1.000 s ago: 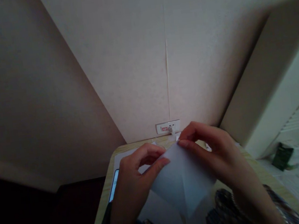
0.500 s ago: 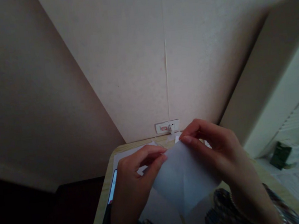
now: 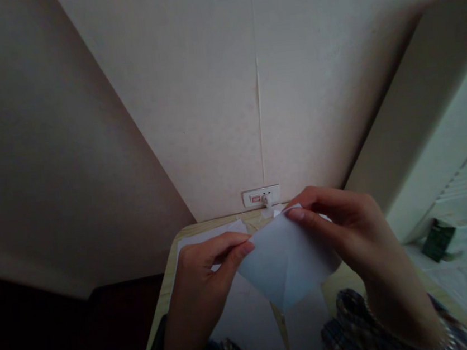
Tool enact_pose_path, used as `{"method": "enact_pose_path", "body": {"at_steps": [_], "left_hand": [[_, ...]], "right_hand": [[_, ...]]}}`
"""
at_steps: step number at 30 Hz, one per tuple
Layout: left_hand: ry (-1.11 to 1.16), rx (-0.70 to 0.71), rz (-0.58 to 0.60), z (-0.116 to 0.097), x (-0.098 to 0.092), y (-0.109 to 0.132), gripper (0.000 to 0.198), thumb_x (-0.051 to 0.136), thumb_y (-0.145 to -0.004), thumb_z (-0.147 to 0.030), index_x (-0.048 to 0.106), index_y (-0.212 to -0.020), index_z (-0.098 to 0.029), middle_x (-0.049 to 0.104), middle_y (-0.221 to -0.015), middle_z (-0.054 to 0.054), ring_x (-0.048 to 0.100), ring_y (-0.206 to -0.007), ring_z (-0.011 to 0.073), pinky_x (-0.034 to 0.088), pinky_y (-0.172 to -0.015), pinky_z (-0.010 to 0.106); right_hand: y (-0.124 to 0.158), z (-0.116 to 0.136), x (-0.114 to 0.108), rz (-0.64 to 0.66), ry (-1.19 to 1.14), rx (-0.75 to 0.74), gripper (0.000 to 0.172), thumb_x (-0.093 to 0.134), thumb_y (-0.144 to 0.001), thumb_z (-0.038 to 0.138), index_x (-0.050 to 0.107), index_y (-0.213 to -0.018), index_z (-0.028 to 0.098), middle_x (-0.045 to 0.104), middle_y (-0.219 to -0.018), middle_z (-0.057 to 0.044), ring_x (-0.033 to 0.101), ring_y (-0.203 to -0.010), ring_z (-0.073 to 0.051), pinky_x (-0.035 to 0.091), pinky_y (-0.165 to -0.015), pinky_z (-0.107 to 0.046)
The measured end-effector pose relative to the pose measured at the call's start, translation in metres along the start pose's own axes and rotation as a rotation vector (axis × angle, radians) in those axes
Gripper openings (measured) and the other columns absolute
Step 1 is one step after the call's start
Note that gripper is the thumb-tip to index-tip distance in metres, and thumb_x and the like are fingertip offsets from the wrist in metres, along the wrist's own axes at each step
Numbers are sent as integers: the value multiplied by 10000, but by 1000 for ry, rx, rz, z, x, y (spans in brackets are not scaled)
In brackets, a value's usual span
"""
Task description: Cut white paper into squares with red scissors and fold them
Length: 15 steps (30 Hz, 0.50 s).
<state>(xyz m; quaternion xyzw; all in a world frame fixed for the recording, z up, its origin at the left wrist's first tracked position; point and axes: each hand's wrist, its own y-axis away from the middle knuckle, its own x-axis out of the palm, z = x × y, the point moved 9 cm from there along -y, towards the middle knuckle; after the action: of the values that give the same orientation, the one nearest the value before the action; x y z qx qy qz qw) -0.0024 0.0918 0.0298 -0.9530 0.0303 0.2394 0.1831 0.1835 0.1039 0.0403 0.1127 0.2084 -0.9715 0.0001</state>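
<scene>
A creased white sheet of paper (image 3: 283, 259) is held up over the table between my two hands, one corner pointing down towards me. My left hand (image 3: 211, 273) pinches its left corner between thumb and fingers. Along the upper edge, my right hand (image 3: 344, 224) grips the paper, and a small bit of the edge shows turned over by the thumb. Other white papers (image 3: 244, 320) lie flat on the table below, partly covered by my hands and sleeves.
The light wooden table (image 3: 165, 295) stands against a pale wall (image 3: 210, 116). Just above its back edge is a wall socket (image 3: 257, 197) with a white plug (image 3: 267, 200). To the right, a green and white box (image 3: 439, 240) sits on a pale surface.
Both hands keep hold of the paper. My left hand has shifted slightly left and the paper's lower corner has risen. The phone seen beside my left hand is now hidden.
</scene>
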Motion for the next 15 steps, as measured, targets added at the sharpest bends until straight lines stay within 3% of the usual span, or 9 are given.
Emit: {"method": "enact_pose_path", "body": {"at_steps": [5,11,15], "left_hand": [[-13,24,21,0,0,-2,212,634,-855,-215,826,-809,-292,776,-700,-88,682,-636,95,461,-596,141],[-54,42,-50,1,-13,0,230,612,-858,-194,817,-804,-285,749,-644,-90,651,-577,91,442,-555,151],[-37,37,-39,0,-16,-1,232,614,-844,-191,808,-753,-278,728,-603,-91,627,-531,79,421,-512,140]], "right_hand": [[3,-1,-5,-44,2,14,189,692,-847,298,708,-678,215,630,-605,17,496,-499,-111,279,-390,-228],[-1,-3,12,194,37,34,260,648,-883,418,716,-720,227,646,-627,-10,545,-510,-146,348,-404,-243],[-1,-8,10,182,40,73,320,631,-895,470,708,-707,223,614,-589,-3,515,-464,-137,326,-389,-250]]}}
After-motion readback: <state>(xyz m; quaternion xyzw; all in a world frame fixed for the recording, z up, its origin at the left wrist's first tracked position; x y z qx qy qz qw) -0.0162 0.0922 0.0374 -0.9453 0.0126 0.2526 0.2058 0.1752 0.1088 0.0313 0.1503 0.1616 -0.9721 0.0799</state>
